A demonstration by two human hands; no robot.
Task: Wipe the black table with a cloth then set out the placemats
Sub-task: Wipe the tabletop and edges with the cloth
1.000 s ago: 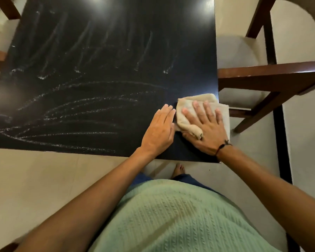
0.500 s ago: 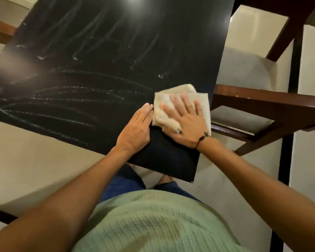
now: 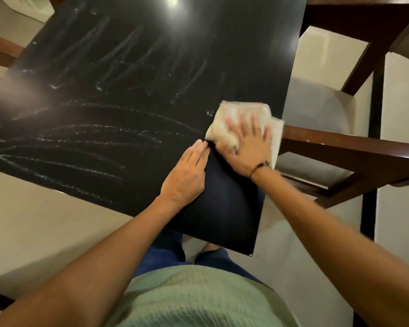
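The right hand lies flat with spread fingers on the beige cloth, pressing it on the black table near its right edge, in the middle right of the frame. The left hand rests flat just beside it, holding nothing. The unwiped white streaks run to the left and upper left of the cloth, so I think the wiping must go there. The cloth is folded and crumpled. No placemats are visible.
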